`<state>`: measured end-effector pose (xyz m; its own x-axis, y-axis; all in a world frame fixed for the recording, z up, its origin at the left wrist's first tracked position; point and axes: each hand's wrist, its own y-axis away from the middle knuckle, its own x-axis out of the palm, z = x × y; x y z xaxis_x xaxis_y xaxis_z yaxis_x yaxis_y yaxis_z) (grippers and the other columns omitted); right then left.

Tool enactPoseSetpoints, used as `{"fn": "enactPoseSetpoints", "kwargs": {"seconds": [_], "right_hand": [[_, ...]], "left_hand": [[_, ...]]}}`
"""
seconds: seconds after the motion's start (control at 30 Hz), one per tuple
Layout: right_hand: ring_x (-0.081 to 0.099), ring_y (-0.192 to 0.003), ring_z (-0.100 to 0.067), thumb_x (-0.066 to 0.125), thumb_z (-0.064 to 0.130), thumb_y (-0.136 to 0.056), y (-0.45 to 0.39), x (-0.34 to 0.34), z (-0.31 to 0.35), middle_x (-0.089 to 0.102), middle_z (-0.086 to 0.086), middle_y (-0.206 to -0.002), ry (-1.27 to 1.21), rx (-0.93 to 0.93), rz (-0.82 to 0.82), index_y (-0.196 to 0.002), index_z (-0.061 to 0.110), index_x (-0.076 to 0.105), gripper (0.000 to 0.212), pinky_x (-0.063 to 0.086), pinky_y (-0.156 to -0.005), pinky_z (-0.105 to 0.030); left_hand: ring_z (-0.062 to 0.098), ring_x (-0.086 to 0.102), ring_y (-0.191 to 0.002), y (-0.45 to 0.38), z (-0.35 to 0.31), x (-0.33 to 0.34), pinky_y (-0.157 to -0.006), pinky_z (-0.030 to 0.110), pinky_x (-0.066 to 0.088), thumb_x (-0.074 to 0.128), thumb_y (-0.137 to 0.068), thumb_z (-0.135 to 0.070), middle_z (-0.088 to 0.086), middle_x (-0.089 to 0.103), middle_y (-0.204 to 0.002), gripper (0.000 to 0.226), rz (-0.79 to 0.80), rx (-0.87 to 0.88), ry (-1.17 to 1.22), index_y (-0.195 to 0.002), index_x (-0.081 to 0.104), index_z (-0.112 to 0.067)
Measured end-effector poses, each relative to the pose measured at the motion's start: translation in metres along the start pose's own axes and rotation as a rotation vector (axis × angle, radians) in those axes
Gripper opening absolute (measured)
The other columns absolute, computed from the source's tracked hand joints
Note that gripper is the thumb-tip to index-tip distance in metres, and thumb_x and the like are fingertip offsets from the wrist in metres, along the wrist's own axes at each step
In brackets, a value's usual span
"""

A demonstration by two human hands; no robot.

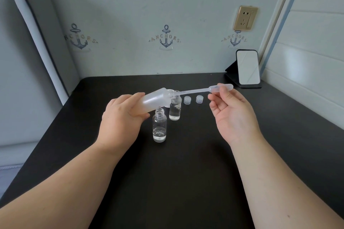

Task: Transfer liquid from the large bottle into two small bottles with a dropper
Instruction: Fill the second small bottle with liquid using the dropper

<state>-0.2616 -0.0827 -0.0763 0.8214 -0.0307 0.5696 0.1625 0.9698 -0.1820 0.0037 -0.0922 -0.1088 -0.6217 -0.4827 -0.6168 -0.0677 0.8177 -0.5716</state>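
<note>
My left hand grips the large frosted bottle, tipped almost flat above the table with its mouth pointing right. My right hand pinches the bulb of a clear plastic dropper, and the dropper's thin tip reaches into the large bottle's mouth. Two small clear bottles stand uncapped below: the nearer one holds a little liquid at its bottom, the farther one is partly hidden behind the large bottle's neck and also holds liquid.
Two small clear caps lie on the black table right of the bottles. A white cap peeks out behind the large bottle. A small mirror on a stand sits at the back right by the wall.
</note>
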Motion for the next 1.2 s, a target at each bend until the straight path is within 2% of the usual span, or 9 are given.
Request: {"fn": "enactPoseSetpoints", "kwargs": {"seconds": [0.23,0.33,0.43,0.63,0.8,0.9,1.0,1.1,1.2], "right_hand": [[0.072,-0.082,-0.014,0.068,0.017,-0.092,-0.003,-0.005,0.007,0.076,-0.002,-0.090,-0.137,0.007,-0.120,-0.075,0.018,0.082,0.022,0.056,-0.074,-0.023],[0.073,-0.083,-0.014,0.065,0.016,-0.097,-0.006,-0.009,0.008,0.076,-0.001,-0.091,-0.202,0.000,-0.166,-0.088,0.011,0.077,0.016,0.057,-0.075,-0.023],[0.074,-0.080,-0.016,0.067,0.014,-0.096,-0.007,-0.011,0.007,0.077,-0.003,-0.092,-0.275,0.006,-0.211,-0.098,0.007,0.072,0.009,0.056,-0.071,-0.023],[0.072,-0.077,-0.018,0.070,0.013,-0.093,-0.007,-0.012,0.008,0.076,-0.004,-0.086,-0.314,0.011,-0.214,-0.070,0.013,0.080,0.025,0.056,-0.069,-0.025],[0.067,-0.070,-0.016,0.068,0.011,-0.094,-0.008,-0.012,0.009,0.071,-0.002,-0.081,-0.291,0.026,-0.196,-0.070,0.014,0.077,0.026,0.053,-0.065,-0.024],[0.065,-0.067,-0.016,0.068,0.010,-0.093,-0.008,-0.012,0.008,0.071,-0.003,-0.080,-0.276,0.034,-0.207,-0.067,0.015,0.077,0.028,0.052,-0.064,-0.023],[0.065,-0.065,-0.015,0.067,0.012,-0.094,-0.008,-0.012,0.007,0.072,-0.002,-0.078,-0.267,0.027,-0.219,-0.063,0.016,0.078,0.032,0.051,-0.063,-0.023],[0.064,-0.065,-0.015,0.067,0.011,-0.093,-0.008,-0.012,0.007,0.071,-0.003,-0.078,-0.264,0.030,-0.215,-0.065,0.016,0.078,0.030,0.050,-0.062,-0.023],[0.064,-0.064,-0.016,0.067,0.009,-0.092,-0.009,-0.012,0.006,0.071,-0.003,-0.079,-0.264,0.038,-0.221,-0.067,0.015,0.078,0.028,0.050,-0.061,-0.023]], "left_hand": [[0.016,0.054,-0.105,-0.001,0.002,-0.004,-0.088,0.029,0.041,0.078,-0.084,-0.024,-0.013,0.062,-0.111,0.050,-0.002,-0.065,0.062,-0.131,0.063,-0.034],[0.003,0.052,-0.094,-0.001,0.001,-0.005,-0.076,0.020,0.038,0.074,-0.085,-0.029,-0.018,0.060,-0.099,0.041,-0.015,-0.104,0.113,-0.122,0.062,-0.041],[-0.006,0.052,-0.091,-0.001,0.000,-0.006,-0.069,0.020,0.038,0.071,-0.086,-0.033,-0.018,0.061,-0.090,0.028,-0.021,-0.142,0.187,-0.109,0.060,-0.045],[0.010,0.063,-0.077,-0.002,0.003,-0.004,-0.066,0.031,0.051,0.073,-0.088,-0.034,-0.018,0.065,-0.085,0.016,0.008,-0.223,0.324,-0.097,0.061,-0.042],[-0.018,0.060,-0.082,-0.003,0.001,-0.005,-0.051,0.007,0.045,0.074,-0.090,-0.035,-0.040,0.062,-0.089,0.032,0.025,-0.252,0.374,-0.088,0.055,-0.060],[-0.027,0.055,-0.081,-0.004,0.003,-0.003,-0.055,0.006,0.042,0.074,-0.090,-0.037,-0.045,0.060,-0.086,0.028,0.020,-0.290,0.369,-0.099,0.051,-0.050],[-0.023,0.056,-0.084,-0.005,0.005,0.000,-0.064,0.009,0.040,0.075,-0.088,-0.042,-0.033,0.061,-0.093,0.037,0.019,-0.320,0.378,-0.116,0.050,-0.044],[-0.029,0.052,-0.084,-0.005,0.006,-0.001,-0.067,0.011,0.040,0.075,-0.088,-0.043,-0.032,0.059,-0.096,0.038,0.043,-0.316,0.385,-0.115,0.049,-0.045],[-0.019,0.057,-0.090,-0.005,0.005,-0.002,-0.070,0.013,0.043,0.075,-0.087,-0.047,-0.031,0.061,-0.100,0.039,0.060,-0.316,0.425,-0.117,0.050,-0.045]]}}
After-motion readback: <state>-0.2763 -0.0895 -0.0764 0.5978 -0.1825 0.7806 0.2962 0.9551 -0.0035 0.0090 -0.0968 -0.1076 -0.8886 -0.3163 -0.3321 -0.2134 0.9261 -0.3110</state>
